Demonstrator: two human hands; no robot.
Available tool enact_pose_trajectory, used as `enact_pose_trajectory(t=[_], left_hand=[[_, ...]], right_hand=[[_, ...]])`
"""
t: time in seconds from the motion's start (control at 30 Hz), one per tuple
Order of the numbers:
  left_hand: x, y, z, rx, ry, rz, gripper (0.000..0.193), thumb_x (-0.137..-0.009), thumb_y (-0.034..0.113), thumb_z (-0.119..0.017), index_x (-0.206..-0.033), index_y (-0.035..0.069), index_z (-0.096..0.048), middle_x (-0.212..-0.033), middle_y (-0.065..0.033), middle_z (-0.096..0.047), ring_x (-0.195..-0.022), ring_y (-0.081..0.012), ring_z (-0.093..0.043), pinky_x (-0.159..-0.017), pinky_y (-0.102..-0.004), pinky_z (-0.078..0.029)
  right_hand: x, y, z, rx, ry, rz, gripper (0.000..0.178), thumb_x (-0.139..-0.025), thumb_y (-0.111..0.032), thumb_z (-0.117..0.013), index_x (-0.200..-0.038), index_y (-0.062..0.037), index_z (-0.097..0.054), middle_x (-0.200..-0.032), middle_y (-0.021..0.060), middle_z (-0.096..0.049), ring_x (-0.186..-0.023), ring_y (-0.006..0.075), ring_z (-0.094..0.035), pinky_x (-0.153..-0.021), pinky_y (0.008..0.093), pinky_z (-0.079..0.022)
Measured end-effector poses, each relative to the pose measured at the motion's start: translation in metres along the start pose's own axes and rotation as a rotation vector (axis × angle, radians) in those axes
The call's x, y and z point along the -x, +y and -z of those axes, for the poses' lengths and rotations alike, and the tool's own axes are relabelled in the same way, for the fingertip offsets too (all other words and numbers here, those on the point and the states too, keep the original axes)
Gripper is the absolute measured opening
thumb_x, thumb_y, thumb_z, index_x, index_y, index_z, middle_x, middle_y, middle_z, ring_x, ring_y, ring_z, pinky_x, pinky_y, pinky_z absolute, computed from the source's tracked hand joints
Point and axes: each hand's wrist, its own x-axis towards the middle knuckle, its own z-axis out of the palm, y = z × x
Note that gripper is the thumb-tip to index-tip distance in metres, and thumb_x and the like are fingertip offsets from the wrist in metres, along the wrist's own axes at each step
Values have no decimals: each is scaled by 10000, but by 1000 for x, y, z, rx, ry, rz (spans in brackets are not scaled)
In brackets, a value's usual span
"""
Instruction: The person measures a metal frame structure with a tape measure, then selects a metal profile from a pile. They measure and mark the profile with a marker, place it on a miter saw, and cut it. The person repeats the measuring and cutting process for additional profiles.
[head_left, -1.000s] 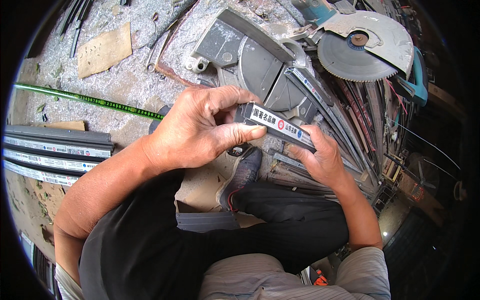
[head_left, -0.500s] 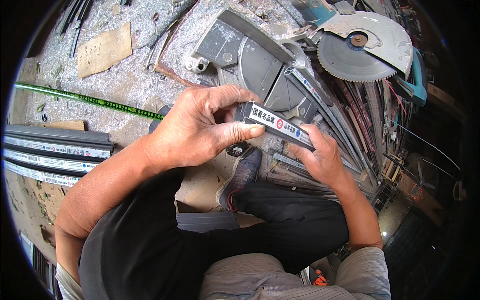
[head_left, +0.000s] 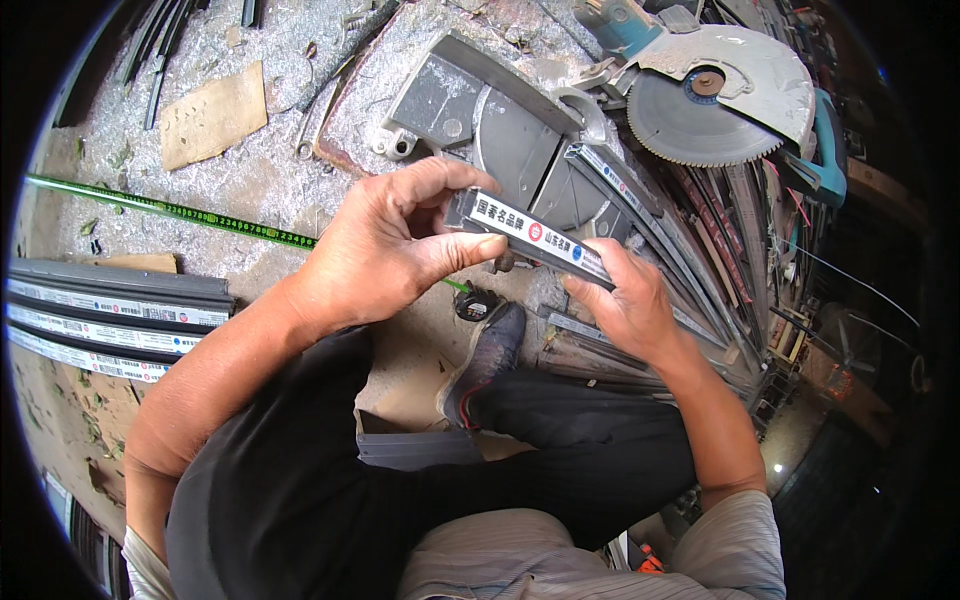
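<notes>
Between my two hands I hold a short grey metal profile point(head_left: 525, 240) with a white printed label strip along its face. My left hand point(head_left: 385, 240) pinches its left end, thumb along the lower edge and index finger behind the top. At the other end, my right hand point(head_left: 630, 300) closes round it, thumb on the label side. The profile slants down to the right, held in the air in front of the saw base. Just below it, a black tape measure case point(head_left: 477, 303) lies by my shoe point(head_left: 485, 360).
A green tape blade point(head_left: 170, 208) stretches leftward across the debris-strewn floor. Labelled profiles point(head_left: 120, 315) lie at left. Ahead stands a mitre saw with a bare toothed blade point(head_left: 690, 120) and grey base point(head_left: 510, 135). Long metal strips point(head_left: 720, 230) crowd the right; cardboard point(head_left: 215, 115) lies far left.
Both hands have shifted slightly left with the profile, and its label face has turned more toward me. More of the tape measure case now shows below it.
</notes>
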Motion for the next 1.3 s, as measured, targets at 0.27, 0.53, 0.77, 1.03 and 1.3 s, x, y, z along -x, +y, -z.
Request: enact_pose_trajectory(t=[0.27,0.53,0.77,1.03,1.3], left_hand=[[-1,-14,17,280,146,-6,462,-956,113,-807,-1357,-2,-608,-1099,-25,-719,-934,-75,-683,-825,-231,-573],[-3,-25,16,195,130,64,318,-1051,375,-691,-1053,59,-724,-781,10,-632,-704,-87,-589,-671,-281,-514],[-7,-31,33,217,596,105,370,-1037,399,-694,-770,154,-623,-589,48,-507,-510,-70,-447,-514,-261,-377],[1,-30,58,225,684,48,311,-1018,347,-703,-803,144,-608,-585,62,-442,-497,-63,-388,-493,-268,-346],[28,-27,164,270,782,1,300,-976,377,-767,-803,190,-607,-594,81,-475,-472,-47,-431,-442,-240,-336]], right_hand=[[-34,-17,-15,-25,54,21,282,-943,-179,-789,-1107,-22,-622,-892,168,-698,-798,370,-703,-700,443,-537],[-75,-37,-55,-49,118,120,309,-916,-177,-785,-1107,-32,-590,-866,184,-689,-799,411,-695,-689,491,-528],[-123,-75,-100,62,217,181,292,-960,-210,-718,-1130,-37,-556,-929,182,-690,-881,406,-704,-758,535,-564],[-128,-73,-114,108,156,103,344,-963,-295,-747,-1123,-38,-585,-925,172,-706,-873,377,-727,-744,511,-582],[6,89,-83,221,62,-252,332,-901,-235,-813,-1152,-95,-646,-1012,147,-741,-924,344,-733,-797,472,-572]])
